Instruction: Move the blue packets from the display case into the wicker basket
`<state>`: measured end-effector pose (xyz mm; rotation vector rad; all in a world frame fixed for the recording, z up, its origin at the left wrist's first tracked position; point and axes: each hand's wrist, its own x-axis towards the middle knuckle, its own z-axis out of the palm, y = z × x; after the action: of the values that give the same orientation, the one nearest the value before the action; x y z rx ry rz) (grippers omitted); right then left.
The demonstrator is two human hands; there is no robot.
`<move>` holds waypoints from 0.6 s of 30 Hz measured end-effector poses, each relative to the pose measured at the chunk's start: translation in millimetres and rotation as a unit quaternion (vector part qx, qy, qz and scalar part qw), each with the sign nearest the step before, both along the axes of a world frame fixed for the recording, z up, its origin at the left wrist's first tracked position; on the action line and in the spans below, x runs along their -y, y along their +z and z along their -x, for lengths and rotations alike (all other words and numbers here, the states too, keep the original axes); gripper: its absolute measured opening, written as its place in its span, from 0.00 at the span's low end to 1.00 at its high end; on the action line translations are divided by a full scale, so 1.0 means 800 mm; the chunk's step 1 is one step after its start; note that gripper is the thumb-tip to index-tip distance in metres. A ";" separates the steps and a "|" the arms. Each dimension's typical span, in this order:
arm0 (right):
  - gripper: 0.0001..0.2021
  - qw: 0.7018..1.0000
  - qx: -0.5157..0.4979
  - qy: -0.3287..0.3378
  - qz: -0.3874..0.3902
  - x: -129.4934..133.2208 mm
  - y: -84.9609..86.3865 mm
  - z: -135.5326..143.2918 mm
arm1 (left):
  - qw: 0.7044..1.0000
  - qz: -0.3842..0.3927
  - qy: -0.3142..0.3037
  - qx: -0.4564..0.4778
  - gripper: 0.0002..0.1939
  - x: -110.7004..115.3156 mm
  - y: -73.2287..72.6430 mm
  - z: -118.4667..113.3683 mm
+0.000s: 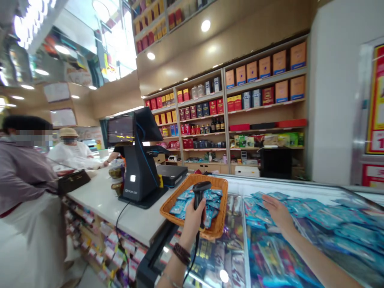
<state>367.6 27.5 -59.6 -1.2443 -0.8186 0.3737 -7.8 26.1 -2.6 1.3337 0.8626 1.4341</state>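
Observation:
My left hand (194,214) is wrapped round the handle of a black barcode scanner (201,187), its cable trailing down past my wrist. The scanner is held upright above an orange wicker basket (223,212) filled with small blue packets (183,201). To the right, my right hand (276,212) reaches flat over more blue packets (261,214) spread on the glass counter (246,256). Its fingers are stretched out at the packets' near left part, and whether they press on them is unclear. No packet shows in its grip.
A black checkout terminal (141,168) stands on the white counter (111,204), with jars (116,176) beside it. Behind are shelves of boxed goods (264,68). One person (27,200) stands at the left with a dark handbag (73,182); another person (72,152) is farther back.

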 end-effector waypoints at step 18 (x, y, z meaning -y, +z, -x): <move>0.24 0.930 0.342 -0.049 0.128 0.082 -0.077 -0.100 | 0.973 0.057 -0.223 0.011 0.49 0.032 -0.092 -0.236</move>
<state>447.2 -38.4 -121.4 -1.6872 -1.3214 -0.0559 180.7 0.4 -75.8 1.3197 0.5726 1.0324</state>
